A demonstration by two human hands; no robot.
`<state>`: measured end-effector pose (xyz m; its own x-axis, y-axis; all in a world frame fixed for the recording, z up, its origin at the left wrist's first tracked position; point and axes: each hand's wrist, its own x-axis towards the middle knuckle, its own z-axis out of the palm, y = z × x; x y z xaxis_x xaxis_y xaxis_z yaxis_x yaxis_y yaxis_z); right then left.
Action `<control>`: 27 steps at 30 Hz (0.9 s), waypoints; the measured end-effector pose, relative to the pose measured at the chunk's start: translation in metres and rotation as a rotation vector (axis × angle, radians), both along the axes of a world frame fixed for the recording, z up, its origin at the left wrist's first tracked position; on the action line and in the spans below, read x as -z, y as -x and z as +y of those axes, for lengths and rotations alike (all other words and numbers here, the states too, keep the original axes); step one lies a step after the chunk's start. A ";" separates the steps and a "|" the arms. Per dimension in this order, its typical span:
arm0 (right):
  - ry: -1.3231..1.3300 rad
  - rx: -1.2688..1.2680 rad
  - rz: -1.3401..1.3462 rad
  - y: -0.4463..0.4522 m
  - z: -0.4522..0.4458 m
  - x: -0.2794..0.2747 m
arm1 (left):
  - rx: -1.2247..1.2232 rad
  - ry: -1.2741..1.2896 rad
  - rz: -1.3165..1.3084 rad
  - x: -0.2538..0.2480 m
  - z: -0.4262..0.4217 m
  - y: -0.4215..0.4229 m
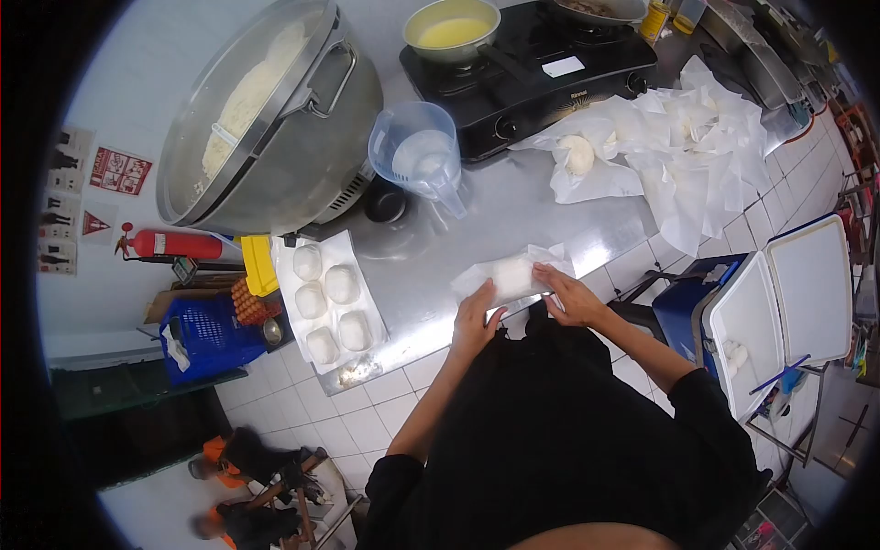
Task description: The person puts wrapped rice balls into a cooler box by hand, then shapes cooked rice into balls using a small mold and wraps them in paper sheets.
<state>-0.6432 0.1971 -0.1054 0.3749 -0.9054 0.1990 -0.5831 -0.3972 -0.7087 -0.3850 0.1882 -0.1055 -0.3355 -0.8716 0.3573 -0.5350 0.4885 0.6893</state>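
A whitish roll of what looks like rice (511, 278), in a sheet of white paper, is between my hands over the table's front edge. My left hand (475, 323) closes on its left end, thumb beneath and fingers on top. At the right end, my right hand (572, 299) pinches the paper with fingers above and thumb below. To the left, several round white balls (311, 300) sit in two rows on a white sheet or board (365, 315). More white papers (674, 179) lie heaped at the right, with a pale round lump (577, 156) on one.
A large metal cooker of rice (275, 156) stands at the left, beside a clear jug (417, 151) and a small dark bowl (385, 203). Behind is a gas stove (522, 82) with a pan of yellow liquid (451, 33). An open cooler (733, 321) stands right; two people are lower left.
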 end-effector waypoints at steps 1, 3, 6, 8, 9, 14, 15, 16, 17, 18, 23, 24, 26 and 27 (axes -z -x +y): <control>0.006 0.013 -0.008 -0.002 -0.001 -0.004 | -0.025 0.005 0.011 0.002 -0.001 0.000; 0.067 0.027 0.040 -0.002 -0.003 0.001 | -0.046 0.002 -0.002 0.009 -0.004 -0.002; 0.160 0.026 0.135 0.001 -0.014 0.026 | -0.023 -0.016 -0.069 0.015 -0.012 -0.016; 0.125 0.038 0.104 -0.002 -0.021 0.025 | 0.020 -0.015 -0.111 0.010 -0.024 -0.020; 0.067 0.063 0.123 -0.004 -0.023 0.021 | 0.020 -0.050 -0.075 0.008 -0.030 -0.019; -0.110 0.192 0.109 -0.022 -0.037 -0.004 | -0.053 -0.327 0.121 -0.020 -0.045 -0.007; -0.102 0.176 0.068 -0.026 -0.042 -0.016 | -0.010 -0.321 0.109 -0.022 -0.049 -0.008; -0.094 0.159 0.028 -0.028 -0.046 -0.030 | 0.033 -0.315 0.099 -0.023 -0.054 -0.009; -0.086 0.144 -0.011 -0.029 -0.049 -0.037 | 0.077 -0.308 0.089 -0.024 -0.057 -0.009; -0.097 0.130 -0.027 -0.028 -0.049 -0.036 | 0.074 -0.284 0.073 -0.021 -0.057 -0.010; -0.141 0.168 0.012 -0.026 -0.044 -0.007 | 0.052 -0.211 0.035 -0.008 -0.058 -0.011; -0.147 0.169 0.089 -0.026 -0.047 -0.008 | 0.058 -0.221 -0.001 -0.011 -0.060 -0.011; -0.160 0.174 0.242 -0.028 -0.058 -0.011 | 0.075 -0.242 -0.075 -0.015 -0.069 -0.012; -0.199 0.139 0.228 -0.028 -0.067 -0.013 | 0.086 -0.240 -0.115 -0.014 -0.076 -0.011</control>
<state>-0.6157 0.1298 -0.0925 0.2592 -0.9638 -0.0617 -0.7747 -0.1693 -0.6092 -0.3738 0.1123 -0.0912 -0.4387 -0.8931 0.0996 -0.5801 0.3662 0.7276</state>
